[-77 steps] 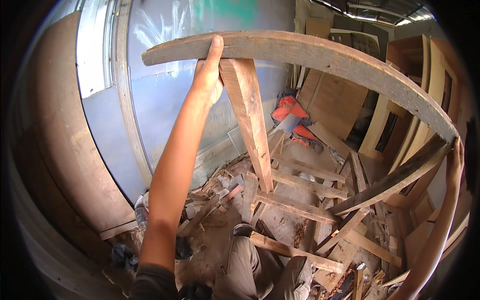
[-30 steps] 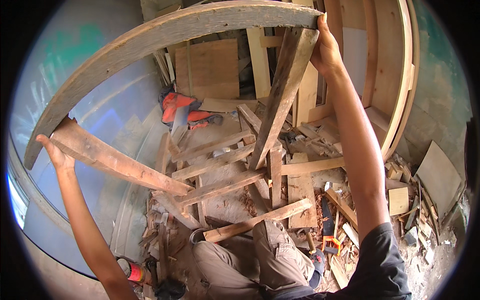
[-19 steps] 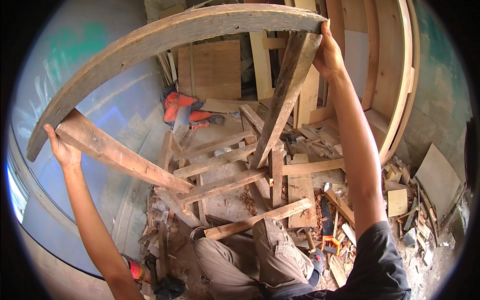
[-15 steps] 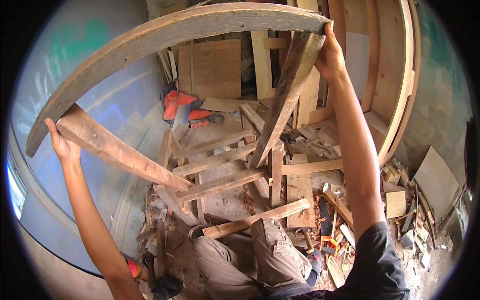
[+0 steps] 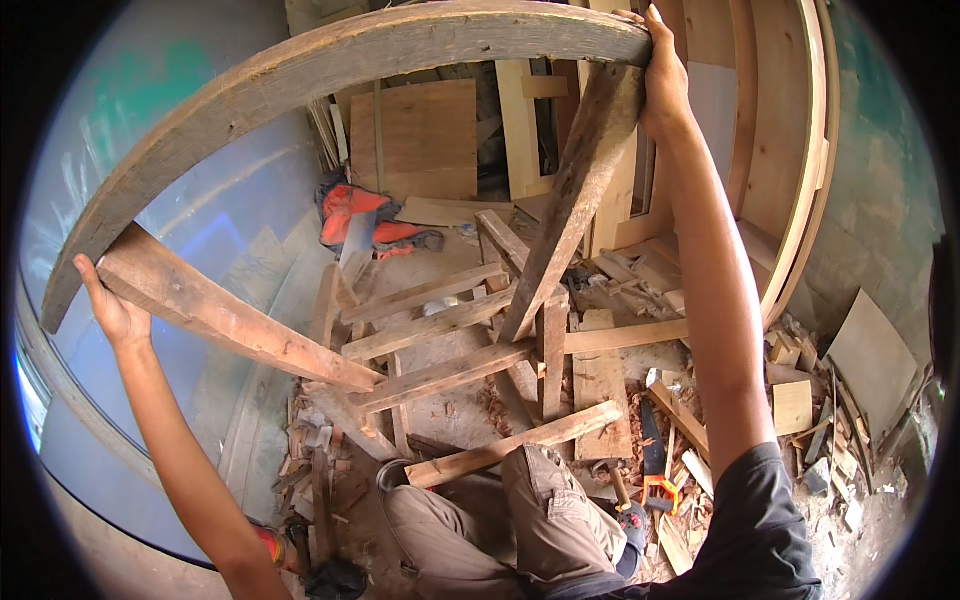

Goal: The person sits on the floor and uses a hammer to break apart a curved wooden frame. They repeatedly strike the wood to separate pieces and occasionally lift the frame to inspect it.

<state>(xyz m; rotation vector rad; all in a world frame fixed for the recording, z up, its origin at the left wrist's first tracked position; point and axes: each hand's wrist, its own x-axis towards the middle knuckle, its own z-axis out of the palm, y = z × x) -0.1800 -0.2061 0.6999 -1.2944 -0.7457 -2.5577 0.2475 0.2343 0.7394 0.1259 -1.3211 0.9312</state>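
Observation:
I hold up a large wooden frame with a curved arch top (image 5: 300, 70) and straight braces nailed under it. My left hand (image 5: 110, 310) grips the low left end, where a slanted plank (image 5: 230, 320) meets the arch. My right hand (image 5: 662, 75) is raised high and closed on the arch's right end, beside a long diagonal brace (image 5: 570, 210). Cross slats (image 5: 440, 375) join the braces lower down, just above my knees.
An orange cloth bundle (image 5: 360, 215) lies on the floor behind. Plywood sheets (image 5: 420, 140) and curved wooden frames (image 5: 800, 170) lean against the walls. Offcuts, a hand saw with an orange handle (image 5: 655, 470) and a hammer (image 5: 610, 480) litter the ground at right.
The view swung left to right; my hands changed ends of the frame. In the last second the frame tilted slightly, my left hand rising a little.

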